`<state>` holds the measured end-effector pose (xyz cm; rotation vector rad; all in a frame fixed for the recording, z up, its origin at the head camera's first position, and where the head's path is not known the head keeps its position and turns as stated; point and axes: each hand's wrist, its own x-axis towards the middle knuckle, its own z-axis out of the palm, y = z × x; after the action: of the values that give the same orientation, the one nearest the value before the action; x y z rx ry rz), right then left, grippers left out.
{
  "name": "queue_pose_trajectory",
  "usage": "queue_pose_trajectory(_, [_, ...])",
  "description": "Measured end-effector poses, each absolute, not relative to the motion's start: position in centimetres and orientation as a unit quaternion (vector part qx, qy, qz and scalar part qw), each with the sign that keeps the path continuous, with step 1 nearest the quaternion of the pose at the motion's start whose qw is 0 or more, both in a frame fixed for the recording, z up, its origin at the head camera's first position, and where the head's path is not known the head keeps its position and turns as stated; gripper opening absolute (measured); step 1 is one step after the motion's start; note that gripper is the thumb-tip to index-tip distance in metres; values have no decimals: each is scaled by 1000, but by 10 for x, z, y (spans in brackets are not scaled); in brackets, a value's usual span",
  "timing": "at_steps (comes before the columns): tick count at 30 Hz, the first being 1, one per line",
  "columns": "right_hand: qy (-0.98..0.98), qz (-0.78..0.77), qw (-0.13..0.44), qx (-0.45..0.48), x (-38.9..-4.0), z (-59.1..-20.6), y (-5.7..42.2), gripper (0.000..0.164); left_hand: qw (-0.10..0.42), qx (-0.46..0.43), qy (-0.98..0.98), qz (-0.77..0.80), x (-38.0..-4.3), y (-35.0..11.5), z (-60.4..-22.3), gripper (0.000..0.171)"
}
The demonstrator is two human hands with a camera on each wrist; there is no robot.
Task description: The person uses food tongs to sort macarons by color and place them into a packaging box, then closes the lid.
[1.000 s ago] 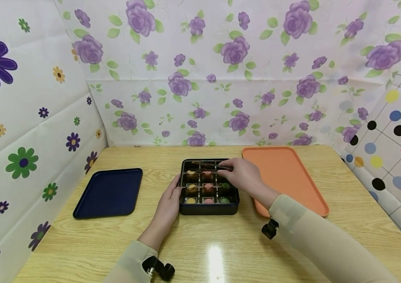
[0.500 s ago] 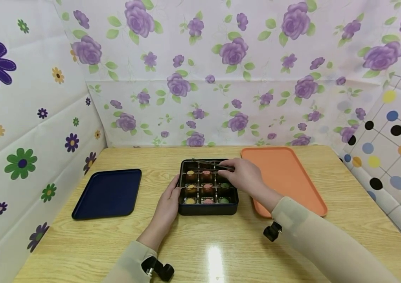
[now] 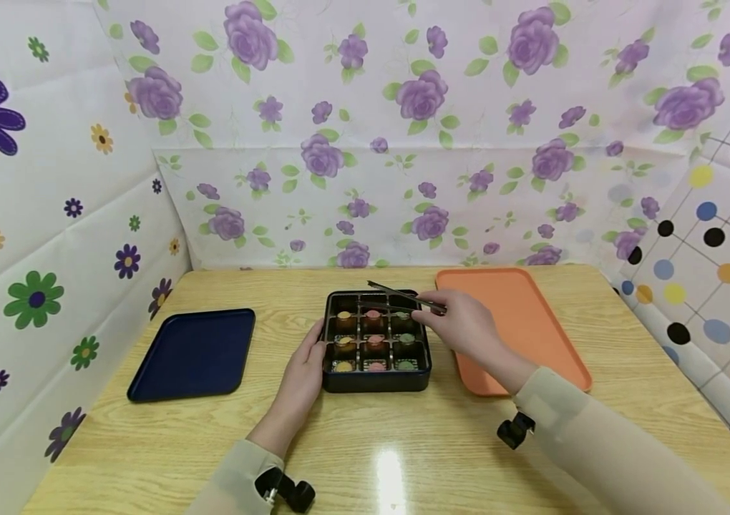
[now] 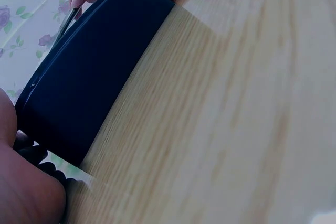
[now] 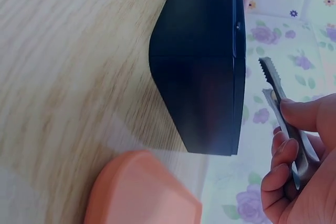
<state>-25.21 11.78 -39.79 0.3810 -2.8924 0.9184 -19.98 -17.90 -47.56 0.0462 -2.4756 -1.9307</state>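
A black divided box (image 3: pixel 376 382) sits mid-table, holding rows of small round pieces: yellow (image 3: pixel 343 366), pink (image 3: pixel 375 339) and green (image 3: pixel 406 365). Along its left wall rests my left hand (image 3: pixel 300 375), fingers straight against the side; in the left wrist view part of that hand (image 4: pixel 26 187) shows at the box corner. My right hand (image 3: pixel 464 322) pinches metal tongs (image 3: pixel 406 295) above the rear compartments. In the right wrist view the tongs (image 5: pixel 283 109) have serrated tips, slightly parted with nothing between them; thumb and curled fingers wrap their arms.
A dark blue tray (image 3: pixel 194 354) lies on the left of the wooden table (image 3: pixel 339 458). An orange tray (image 3: pixel 519 315) lies to the right, partly under my right forearm in the head view. Floral cloth (image 3: pixel 365 143) hangs behind the table and patterned cloth stands on both sides.
My right hand has moved right and the tongs have risen from the rear compartments, uncovering the rear green piece. My left hand stays against the box.
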Motion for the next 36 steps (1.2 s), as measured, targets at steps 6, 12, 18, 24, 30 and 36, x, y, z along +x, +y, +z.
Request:
queue_pose_trajectory(6, [-940,314,60,118,-248,-399,132,48,4,18,-789,-614,-199,-178,-475,56])
queue_pose_trajectory(12, [-939,315,75,111,-242,-398,148,51,5,14,-790,-613,-198,-177,-474,56])
queue_pose_trajectory(18, [-941,315,80,100,-240,-397,168,51,4,11,-790,-614,-199,-178,-474,56])
queue_pose_trajectory(24, [-939,321,90,90,-235,-399,191,59,2,15,-790,-613,-201,-178,-475,56])
queue_pose_trajectory(30, [-937,324,102,82,-229,-399,213,64,1,15,-790,-613,-202,-178,-476,56])
queue_pose_trajectory(36, [-945,307,98,57,-226,-403,234,71,2,17,-791,-611,-201,-178,-476,56])
